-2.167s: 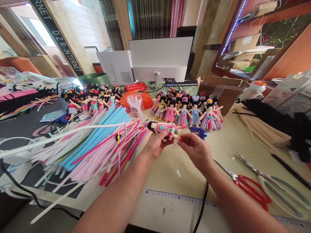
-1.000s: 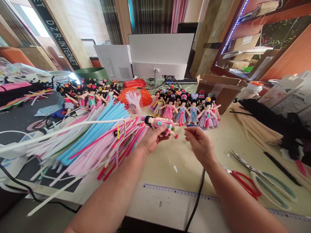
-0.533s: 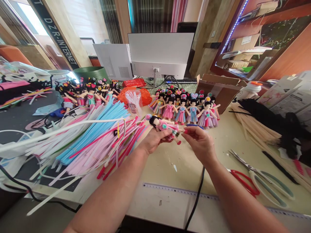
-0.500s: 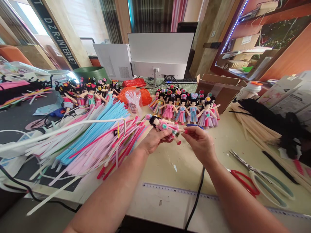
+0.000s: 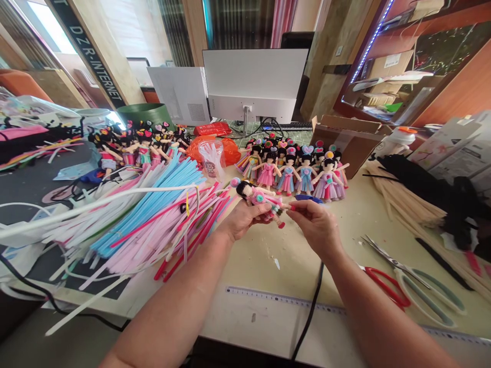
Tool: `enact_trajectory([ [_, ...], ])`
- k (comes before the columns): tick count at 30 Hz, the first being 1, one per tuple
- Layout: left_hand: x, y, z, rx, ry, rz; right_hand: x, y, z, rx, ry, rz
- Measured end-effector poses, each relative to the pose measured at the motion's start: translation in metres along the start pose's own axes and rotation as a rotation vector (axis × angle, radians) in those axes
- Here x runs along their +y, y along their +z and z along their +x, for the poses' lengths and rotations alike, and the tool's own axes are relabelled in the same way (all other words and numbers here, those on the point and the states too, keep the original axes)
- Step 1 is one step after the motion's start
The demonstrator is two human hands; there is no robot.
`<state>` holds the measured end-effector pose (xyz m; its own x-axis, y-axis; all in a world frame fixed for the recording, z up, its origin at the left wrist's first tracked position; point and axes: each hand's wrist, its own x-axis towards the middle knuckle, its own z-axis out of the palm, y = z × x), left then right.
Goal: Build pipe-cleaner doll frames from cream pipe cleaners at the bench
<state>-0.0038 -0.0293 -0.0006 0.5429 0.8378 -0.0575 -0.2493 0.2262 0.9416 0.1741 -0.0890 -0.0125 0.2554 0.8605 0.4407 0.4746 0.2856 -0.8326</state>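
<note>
My left hand (image 5: pixel 242 221) grips a small pipe-cleaner doll (image 5: pixel 258 197) with black hair and a pink dress, held sideways above the table with its head to the left. My right hand (image 5: pixel 316 226) pinches one of the doll's legs near its red foot. Behind my hands a group of finished dolls (image 5: pixel 297 170) stands in rows. A blue glue gun (image 5: pixel 309 198) lies just beyond my right hand, partly hidden by it.
A big heap of pink, blue and white pipe cleaners (image 5: pixel 153 214) covers the left. More dolls (image 5: pixel 134 145) stand at far left. Scissors (image 5: pixel 406 286) lie at right, a ruler (image 5: pixel 276 301) along the near edge. A cardboard box (image 5: pixel 351 140), monitor (image 5: pixel 255 82) and plastic cup (image 5: pixel 212 158) stand behind.
My right hand let go of the doll about a second ago, then came back and pinched its leg again. My left hand has tilted the doll's head slightly upward.
</note>
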Motion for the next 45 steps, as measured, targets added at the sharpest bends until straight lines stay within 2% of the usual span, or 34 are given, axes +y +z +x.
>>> enact_trajectory([
  [6, 0.0, 0.001, 0.001, 0.011, 0.004, -0.03, 0.001, 0.002, 0.001, -0.003, 0.034, 0.04],
  [10, 0.0, -0.003, 0.005, 0.11, 0.039, -0.123, 0.0, 0.002, 0.002, 0.02, 0.101, 0.046],
  [13, 0.0, -0.005, 0.006, 0.168, 0.047, -0.158, -0.001, 0.004, 0.001, -0.027, 0.102, -0.005],
  [18, -0.002, -0.003, 0.006, 0.142, 0.041, -0.165, -0.002, 0.011, -0.007, -0.146, -0.01, -0.078],
  [26, -0.005, -0.001, 0.007, 0.118, 0.023, -0.176, -0.006, 0.012, -0.008, -0.114, -0.103, -0.107],
  [37, -0.006, 0.003, 0.007, 0.117, -0.01, -0.232, -0.007, 0.014, -0.009, -0.068, -0.101, -0.102],
  [45, -0.005, 0.001, 0.008, 0.119, -0.005, -0.237, -0.007, 0.014, -0.009, -0.08, -0.084, -0.069],
])
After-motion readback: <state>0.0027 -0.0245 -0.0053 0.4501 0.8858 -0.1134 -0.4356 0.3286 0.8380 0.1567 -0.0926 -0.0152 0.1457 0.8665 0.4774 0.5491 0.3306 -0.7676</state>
